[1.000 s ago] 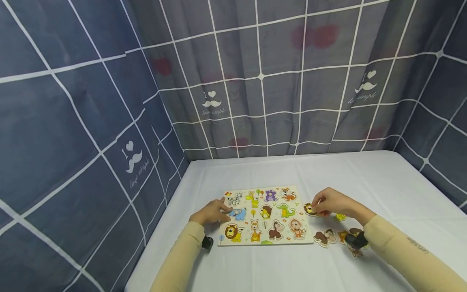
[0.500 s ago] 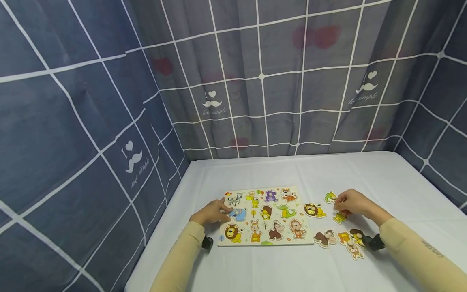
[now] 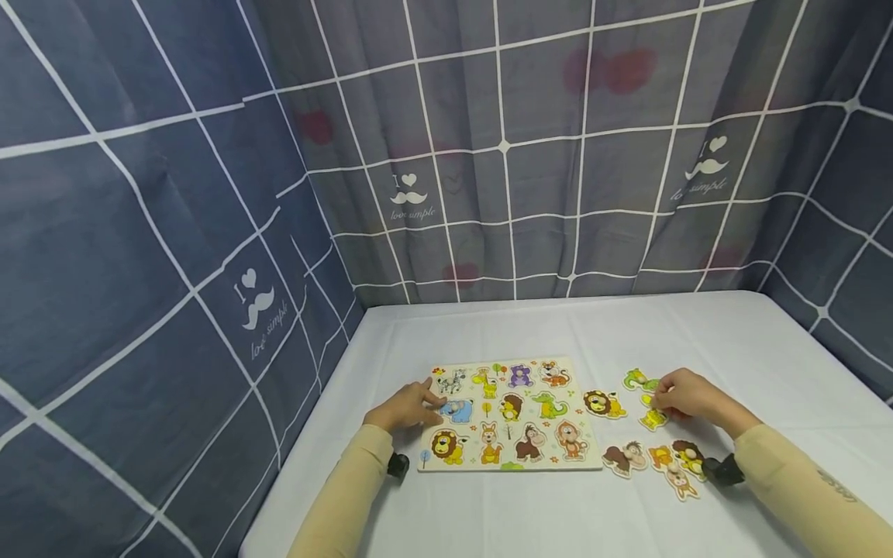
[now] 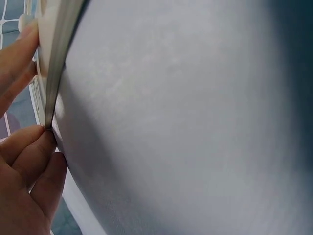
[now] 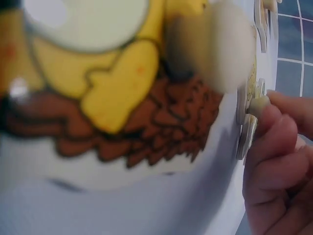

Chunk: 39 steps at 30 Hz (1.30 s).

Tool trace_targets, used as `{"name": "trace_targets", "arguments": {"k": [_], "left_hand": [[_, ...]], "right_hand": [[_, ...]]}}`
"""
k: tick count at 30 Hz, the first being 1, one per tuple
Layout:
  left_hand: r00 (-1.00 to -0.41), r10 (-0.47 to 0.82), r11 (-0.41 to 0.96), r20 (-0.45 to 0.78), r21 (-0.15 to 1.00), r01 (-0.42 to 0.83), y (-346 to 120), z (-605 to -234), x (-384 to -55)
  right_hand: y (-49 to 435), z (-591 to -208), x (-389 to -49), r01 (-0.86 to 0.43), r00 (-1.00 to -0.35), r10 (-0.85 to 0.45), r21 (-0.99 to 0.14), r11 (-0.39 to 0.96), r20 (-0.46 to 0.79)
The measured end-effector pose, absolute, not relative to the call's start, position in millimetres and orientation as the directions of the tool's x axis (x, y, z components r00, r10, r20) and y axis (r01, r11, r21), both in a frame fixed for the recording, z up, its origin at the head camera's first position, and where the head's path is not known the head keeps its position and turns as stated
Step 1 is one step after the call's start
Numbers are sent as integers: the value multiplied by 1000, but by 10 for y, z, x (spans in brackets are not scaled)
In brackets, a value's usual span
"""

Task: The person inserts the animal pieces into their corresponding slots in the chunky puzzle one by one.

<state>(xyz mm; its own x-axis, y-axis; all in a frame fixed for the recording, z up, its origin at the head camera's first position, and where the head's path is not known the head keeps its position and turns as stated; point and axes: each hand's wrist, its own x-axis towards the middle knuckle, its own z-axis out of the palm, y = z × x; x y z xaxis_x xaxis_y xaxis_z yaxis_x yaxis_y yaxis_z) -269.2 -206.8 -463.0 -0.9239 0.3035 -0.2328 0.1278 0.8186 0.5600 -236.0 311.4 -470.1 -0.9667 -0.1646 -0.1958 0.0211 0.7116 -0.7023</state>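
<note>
A wooden animal puzzle board (image 3: 509,457) lies on the table. My left hand (image 3: 407,404) rests at its left edge, fingers on the board. In the left wrist view the left fingertips (image 4: 34,142) touch the board's side (image 4: 58,58). To the right of the board, my right hand (image 3: 691,397) is at a yellow puzzle piece (image 3: 653,419), partly covering it. The right wrist view shows finger and thumb pinching a small wooden knob (image 5: 258,104). A crocodile piece (image 3: 636,379) lies just behind, and a lion piece (image 3: 604,404) lies beside the board.
Nearer the front are a brown ape-like piece (image 3: 624,459), a rabbit-like piece (image 3: 680,482) and a hedgehog piece (image 3: 687,457), which looms large in the right wrist view. White cloth (image 3: 488,325) covers the table. Checked curtains (image 3: 460,232) stand behind and at both sides.
My right hand has left the lion piece on the table and moved right to the yellow piece. My left hand keeps its place on the board's edge.
</note>
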Motion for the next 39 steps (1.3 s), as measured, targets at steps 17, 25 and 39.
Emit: {"name": "trace_targets", "arguments": {"k": [17,25,39], "left_hand": [[-927,302,826,-222,546,139,-2077,-4638,-2710],[-922,309,818,-232,560,132,-2062,-4665,-2694],[-925,304,824,-229,551,135,-2074,-4675,-2699]], "right_hand": [[3133,-4738,-2332,106,-939,-207,-803,586,-275],[3128,-4776,-2292,144,-947,-155,-806,574,-279],[3093,-4760,-2290,149,-955,-126,-803,577,-267]]}}
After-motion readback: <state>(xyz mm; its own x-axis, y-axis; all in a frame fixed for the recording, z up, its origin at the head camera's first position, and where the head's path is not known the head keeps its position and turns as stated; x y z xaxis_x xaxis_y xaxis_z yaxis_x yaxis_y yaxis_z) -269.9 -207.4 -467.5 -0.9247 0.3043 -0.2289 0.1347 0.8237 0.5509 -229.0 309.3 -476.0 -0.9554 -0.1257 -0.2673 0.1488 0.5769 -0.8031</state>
